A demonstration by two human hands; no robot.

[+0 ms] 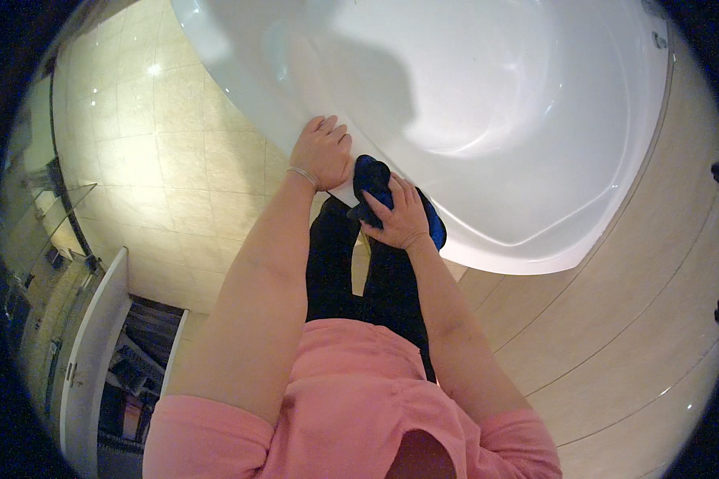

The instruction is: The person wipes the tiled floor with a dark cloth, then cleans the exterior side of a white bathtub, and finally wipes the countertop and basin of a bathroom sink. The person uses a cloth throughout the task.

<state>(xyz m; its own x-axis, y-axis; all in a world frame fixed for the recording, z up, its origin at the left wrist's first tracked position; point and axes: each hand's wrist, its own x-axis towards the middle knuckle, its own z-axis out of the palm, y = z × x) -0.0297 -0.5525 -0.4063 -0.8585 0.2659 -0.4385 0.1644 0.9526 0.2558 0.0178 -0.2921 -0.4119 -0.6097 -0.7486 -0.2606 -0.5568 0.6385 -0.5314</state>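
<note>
My left hand (325, 152) rests palm down on the rim (343, 190) of a white bathtub, fingers slightly bent. A thin pale band circles that wrist. Close beside it on the right, my right hand (402, 217) grips a dark blue cloth (371, 173) against the rim. Its thumb and fingers spread over the bunched fabric, and more blue shows past the wrist side. The palm and underside of the cloth are hidden. Below both hands are my legs in black trousers (332, 263), close to the tub's side.
The bathtub's basin (485, 90) curves away ahead, with a metal fitting (659, 39) at its far right. Beige tiles (156, 155) lie to the left and larger ones (551, 359) to the right. An open white door (90, 353) stands lower left, beside a glass panel (66, 209).
</note>
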